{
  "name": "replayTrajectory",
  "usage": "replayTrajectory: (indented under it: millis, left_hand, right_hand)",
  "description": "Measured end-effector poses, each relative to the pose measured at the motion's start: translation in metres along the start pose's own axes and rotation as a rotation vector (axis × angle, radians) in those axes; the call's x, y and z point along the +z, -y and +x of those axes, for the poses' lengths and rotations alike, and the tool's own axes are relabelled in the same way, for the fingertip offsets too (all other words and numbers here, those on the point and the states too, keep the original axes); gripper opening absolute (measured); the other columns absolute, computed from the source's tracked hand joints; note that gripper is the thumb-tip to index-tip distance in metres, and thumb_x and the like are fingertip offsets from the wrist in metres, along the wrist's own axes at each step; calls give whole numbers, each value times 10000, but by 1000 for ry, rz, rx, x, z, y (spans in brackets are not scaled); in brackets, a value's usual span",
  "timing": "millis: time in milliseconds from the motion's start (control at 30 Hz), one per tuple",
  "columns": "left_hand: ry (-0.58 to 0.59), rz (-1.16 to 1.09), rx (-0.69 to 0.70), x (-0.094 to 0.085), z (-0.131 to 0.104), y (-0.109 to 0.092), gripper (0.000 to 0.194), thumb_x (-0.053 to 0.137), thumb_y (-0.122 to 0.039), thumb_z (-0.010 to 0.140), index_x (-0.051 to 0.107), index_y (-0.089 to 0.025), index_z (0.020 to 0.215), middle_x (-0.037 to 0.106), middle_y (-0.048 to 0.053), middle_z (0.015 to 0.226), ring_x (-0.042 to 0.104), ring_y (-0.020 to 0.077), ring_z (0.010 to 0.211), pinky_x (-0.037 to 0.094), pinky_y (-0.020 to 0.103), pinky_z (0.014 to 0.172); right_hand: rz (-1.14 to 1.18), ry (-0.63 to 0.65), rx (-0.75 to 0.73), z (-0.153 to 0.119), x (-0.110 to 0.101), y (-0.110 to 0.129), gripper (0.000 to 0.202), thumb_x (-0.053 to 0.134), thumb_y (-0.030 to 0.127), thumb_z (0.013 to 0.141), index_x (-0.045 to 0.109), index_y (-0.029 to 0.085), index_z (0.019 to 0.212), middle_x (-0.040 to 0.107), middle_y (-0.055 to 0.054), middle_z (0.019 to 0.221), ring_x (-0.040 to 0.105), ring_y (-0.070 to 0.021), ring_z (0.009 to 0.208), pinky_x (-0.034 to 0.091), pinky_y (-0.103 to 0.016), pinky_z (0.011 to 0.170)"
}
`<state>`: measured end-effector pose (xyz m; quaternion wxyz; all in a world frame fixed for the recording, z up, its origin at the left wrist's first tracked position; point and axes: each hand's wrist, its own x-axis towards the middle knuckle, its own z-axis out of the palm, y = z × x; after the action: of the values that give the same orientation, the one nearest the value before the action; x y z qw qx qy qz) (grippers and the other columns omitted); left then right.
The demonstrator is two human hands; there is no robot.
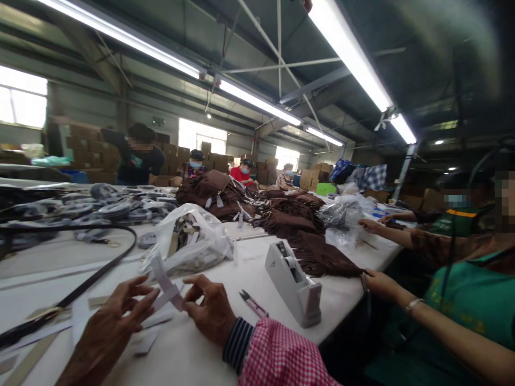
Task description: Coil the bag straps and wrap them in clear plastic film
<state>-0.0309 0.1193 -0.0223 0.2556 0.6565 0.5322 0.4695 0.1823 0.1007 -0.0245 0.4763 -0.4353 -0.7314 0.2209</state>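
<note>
A curled white strip (164, 279), perhaps paper, is held up between my hands above the table. My left hand (115, 316) pinches one end of it between thumb and fingers. The other end is gripped by the fingertips of my right hand (212, 306), whose arm wears a striped cuff and a pink checked sleeve. Below lie small flat white pieces (147, 343). To the right of my right hand are thread snips (253, 304) and a grey tape dispenser (295, 287). Just beyond the strip sits a clear plastic bag (201, 244) with strips inside.
Brown fringed goods (289, 220) are heaped mid-table. Wrapped coils (116, 206) cover the far left, and a dark strap (80, 287) curves across the near left. At right, a co-worker in green (462, 305) holds brown fringe. Other people stand behind the table.
</note>
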Motion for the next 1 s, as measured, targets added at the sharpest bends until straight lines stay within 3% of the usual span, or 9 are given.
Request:
replayTrajectory:
  millis: [33, 133, 233, 333, 467, 567, 700, 833, 1000]
  left_hand:
    - [36, -54, -57, -3, -2, -7, 510, 600, -636, 894, 569, -232, 1204, 788, 98, 1030, 774, 306, 779, 585, 347, 573]
    - [147, -8, 86, -9, -9, -31, 375, 646, -556, 882, 671, -209, 1021, 767, 55, 880, 721, 274, 781, 521, 332, 661]
    - [222, -13, 110, -9, -10, -45, 265, 619, -442, 869, 726, -199, 867, 726, 33, 775, 659, 245, 738, 471, 319, 664]
    - [217, -74, 73, -9, -10, -45, 220, 619, -383, 853, 742, -202, 834, 717, 19, 763, 632, 222, 741, 457, 308, 692]
    - [165, -109, 44, -8, -9, -35, 309, 595, -469, 904, 722, -197, 828, 711, 25, 790, 633, 211, 754, 467, 301, 703]
    - [145, -186, -11, -6, -8, -28, 368, 615, -534, 900, 719, -182, 867, 695, 30, 794, 592, 190, 695, 431, 276, 600]
    - [168, -430, -134, -6, -9, -26, 317, 741, -471, 821, 738, -162, 894, 640, 2, 739, 517, 149, 654, 383, 244, 568]
    - [234, -518, -177, -5, -12, -33, 259, 771, -399, 796, 732, -156, 880, 645, 0, 751, 508, 126, 651, 365, 229, 576]
    - [233, -498, -205, -3, -14, -39, 291, 810, -425, 727, 711, -156, 777, 637, -5, 676, 512, 126, 604, 364, 235, 558]
  right_hand:
    - [123, 0, 30, -1, 0, 4, 497, 705, 84, 747, 673, 220, 1224, 747, 19, 812, 687, -163, 723, 525, -241, 653]
    - [385, 59, 149, 0, -3, 12, 336, 759, 158, 708, 736, 194, 1042, 705, 16, 743, 616, -142, 664, 475, -218, 571]
    - [490, 151, 237, 7, -5, 11, 253, 737, 231, 725, 749, 166, 969, 675, 8, 750, 539, -113, 583, 426, -200, 473]
    - [535, 274, 296, 15, -4, 9, 280, 728, 268, 724, 748, 150, 978, 672, 9, 737, 525, -103, 543, 421, -198, 449]
    - [521, 377, 316, 20, -2, 11, 206, 713, 315, 759, 746, 140, 863, 668, -8, 702, 566, -119, 565, 383, -191, 446]
    - [472, 350, 282, 19, 1, 11, 199, 691, 332, 794, 744, 146, 839, 626, 9, 649, 529, -115, 539, 365, -207, 462]
    - [391, 270, 190, 15, 6, 10, 121, 730, 265, 760, 703, 165, 698, 613, 18, 641, 525, -125, 618, 394, -242, 577]
    - [361, 199, 182, 11, 9, 9, 206, 770, 278, 743, 634, 173, 629, 565, 33, 623, 484, -121, 617, 354, -249, 570]
    - [349, 151, 206, 12, 8, 9, 354, 819, 396, 738, 576, 181, 597, 502, 54, 568, 428, -106, 554, 308, -248, 516]
